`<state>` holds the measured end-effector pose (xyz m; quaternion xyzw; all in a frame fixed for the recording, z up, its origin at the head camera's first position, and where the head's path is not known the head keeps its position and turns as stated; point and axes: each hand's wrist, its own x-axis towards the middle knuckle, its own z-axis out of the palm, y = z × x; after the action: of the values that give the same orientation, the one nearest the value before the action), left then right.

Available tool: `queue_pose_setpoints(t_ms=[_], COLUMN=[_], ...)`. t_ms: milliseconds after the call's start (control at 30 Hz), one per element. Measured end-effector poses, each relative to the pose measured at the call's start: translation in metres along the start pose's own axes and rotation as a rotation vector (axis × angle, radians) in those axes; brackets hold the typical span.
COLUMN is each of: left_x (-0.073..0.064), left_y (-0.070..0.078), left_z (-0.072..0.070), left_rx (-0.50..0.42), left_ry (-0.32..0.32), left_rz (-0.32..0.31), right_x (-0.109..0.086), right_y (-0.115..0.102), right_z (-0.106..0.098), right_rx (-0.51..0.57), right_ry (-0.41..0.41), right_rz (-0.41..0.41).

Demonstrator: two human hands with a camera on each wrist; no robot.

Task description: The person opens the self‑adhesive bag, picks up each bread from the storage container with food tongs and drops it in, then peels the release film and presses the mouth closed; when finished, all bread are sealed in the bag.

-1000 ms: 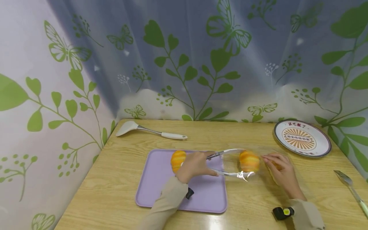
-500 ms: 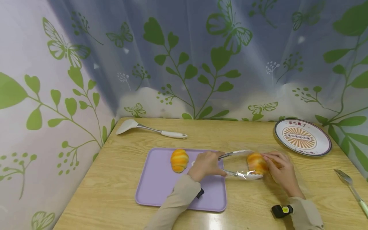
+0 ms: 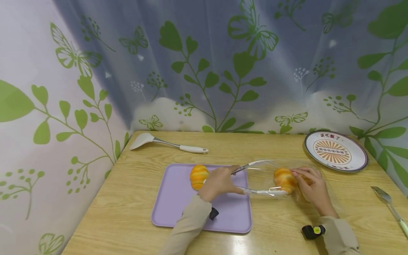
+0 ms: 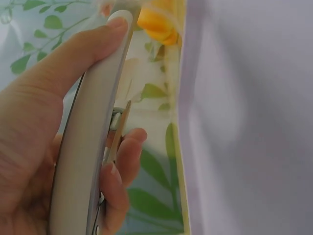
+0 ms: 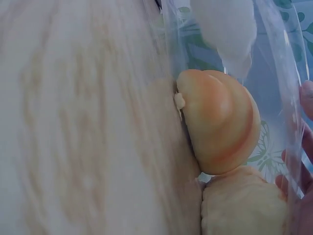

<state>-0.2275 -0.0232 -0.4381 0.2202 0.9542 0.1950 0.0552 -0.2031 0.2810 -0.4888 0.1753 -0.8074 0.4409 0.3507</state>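
My left hand [image 3: 219, 182] grips metal tongs [image 3: 243, 168] above the purple tray [image 3: 172, 207]. Their spread white tips reach into a clear plastic bag [image 3: 262, 178] on the table's right side. Beside the tips, inside the bag, lies an orange-yellow bread roll [image 3: 284, 180]. My right hand [image 3: 313, 189] pinches the bag right by this roll. In the right wrist view a pale piece of bread [image 5: 244, 203] sits against the roll, with fingers [image 5: 308, 95] seen at the film's far side. A second striped bread roll [image 3: 199, 177] rests on the tray, partly behind my left hand.
A white-headed spatula [image 3: 169, 143] lies along the table's back left. At the back right is a patterned plate [image 3: 336, 152], with a fork [image 3: 387, 203] nearer on the right edge. A patterned curtain [image 3: 204, 71] hangs behind the table.
The tongs first moved right with the bread roll between their tips, further into the bag. Since then they have spread and drawn back left, leaving the roll beside my right hand.
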Motion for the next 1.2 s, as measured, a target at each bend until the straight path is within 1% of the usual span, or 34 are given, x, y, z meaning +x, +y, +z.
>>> queue_pose_setpoints(t_ms=[100,200,400,500,667,800,967,1067,1200], left_x=[-0.008,-0.019,-0.043,-0.057,-0.079,-0.093,-0.104,-0.111,-0.119], left_y=[-0.011,-0.023,-0.055,-0.072,-0.099,-0.117,-0.138,-0.151,-0.17], left_z=[-0.006,-0.012,-0.025,-0.033,-0.045,-0.051,-0.063,-0.072,-0.081], left_rx=[-0.035,-0.065,-0.127,-0.139,-0.172,-0.197,-0.181,-0.172,-0.16], left_ry=[0.002,0.019,0.075,0.099,0.131,0.134,0.126,0.1,0.059], left_rz=[-0.021,-0.039,-0.056,-0.081,-0.071,-0.085,-0.172,-0.23,-0.265], right_x=[0.0,0.0,0.0,0.0,0.0,0.0,0.001,0.0,0.0], right_y=[0.0,0.0,0.0,0.0,0.001,0.0,0.0,0.001,0.001], right_z=[0.0,-0.001,0.002,0.002,0.001,-0.001,-0.002,-0.001,-0.001], right_rx=[-0.003,0.001,0.009,0.012,0.007,-0.001,-0.002,0.009,0.017], right_ry=[-0.001,-0.005,-0.004,-0.007,-0.005,-0.008,-0.005,-0.004,-0.007], right_rz=[-0.006,-0.01,-0.013,-0.018,-0.029,-0.008,-0.019,-0.024,-0.016])
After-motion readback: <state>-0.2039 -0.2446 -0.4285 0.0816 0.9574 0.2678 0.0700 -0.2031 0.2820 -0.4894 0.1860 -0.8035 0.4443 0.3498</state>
